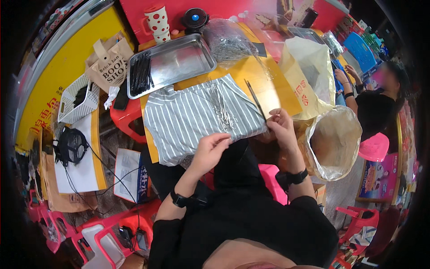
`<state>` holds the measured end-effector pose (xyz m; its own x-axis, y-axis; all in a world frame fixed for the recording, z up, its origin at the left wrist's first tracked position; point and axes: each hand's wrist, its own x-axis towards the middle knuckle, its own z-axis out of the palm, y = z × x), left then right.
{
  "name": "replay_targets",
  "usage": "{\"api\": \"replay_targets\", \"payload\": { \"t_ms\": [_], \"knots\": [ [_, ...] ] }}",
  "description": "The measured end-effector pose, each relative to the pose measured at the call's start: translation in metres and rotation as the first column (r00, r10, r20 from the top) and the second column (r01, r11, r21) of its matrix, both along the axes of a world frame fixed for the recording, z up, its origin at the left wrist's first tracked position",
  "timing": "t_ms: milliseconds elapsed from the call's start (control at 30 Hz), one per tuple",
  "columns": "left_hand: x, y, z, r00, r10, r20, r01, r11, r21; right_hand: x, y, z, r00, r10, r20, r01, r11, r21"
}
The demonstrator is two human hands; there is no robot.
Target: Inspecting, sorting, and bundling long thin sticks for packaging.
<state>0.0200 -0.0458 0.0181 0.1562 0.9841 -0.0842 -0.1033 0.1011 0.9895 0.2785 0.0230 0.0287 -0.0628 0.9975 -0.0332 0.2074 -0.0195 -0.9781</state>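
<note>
A grey cloth with white stripes [183, 112] is spread over the near side of the table. Several thin silver metal sticks [219, 105] lie in a loose bunch on it. At the cloth's right corner, my right hand [282, 129] is closed on the lower end of some thin black sticks [254, 97], which slant up to the left. My left hand [211, 152] is over the cloth's near edge, beside the lower ends of the silver sticks. Its thumb and fingers are pinched together; whatever they hold is too small to make out.
Behind the cloth are a steel tray [181, 67] with black sticks and a clear plastic bag [228, 42] of thin sticks. A lined round bin [333, 143] and a paper bag [309, 67] stand right. A white basket [78, 98] is left. Another person [376, 98] works far right.
</note>
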Motion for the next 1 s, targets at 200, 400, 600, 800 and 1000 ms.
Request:
{"api": "replay_targets", "payload": {
  "t_ms": [200, 400, 600, 800, 1000],
  "knots": [
    [0.024, 0.004, -0.012, 0.916, 0.012, 0.400, 0.062, 0.983, -0.171, -0.068, -0.044, -0.009, 0.752, 0.166, -0.638, -0.341, 0.926, -0.161],
    [-0.011, -0.004, -0.008, 0.923, 0.137, 0.360, -0.066, 0.977, -0.201, -0.090, -0.030, 0.001, 0.907, 0.351, -0.234, -0.373, 0.926, -0.060],
    [-0.027, -0.008, -0.006, 0.953, 0.106, 0.283, -0.043, 0.974, -0.221, -0.103, 0.065, -0.034, 0.957, 0.003, 0.291, -0.119, 0.916, 0.382],
    [-0.036, -0.010, -0.012, 0.955, 0.099, 0.280, -0.034, 0.973, -0.229, -0.119, 0.081, -0.023, 0.743, -0.016, 0.669, -0.257, 0.916, 0.308],
    [-0.039, -0.008, -0.012, 0.927, 0.139, 0.349, -0.057, 0.970, -0.235, -0.123, 0.086, -0.009, 0.725, 0.095, 0.683, -0.234, 0.965, 0.115]
  ]
}}
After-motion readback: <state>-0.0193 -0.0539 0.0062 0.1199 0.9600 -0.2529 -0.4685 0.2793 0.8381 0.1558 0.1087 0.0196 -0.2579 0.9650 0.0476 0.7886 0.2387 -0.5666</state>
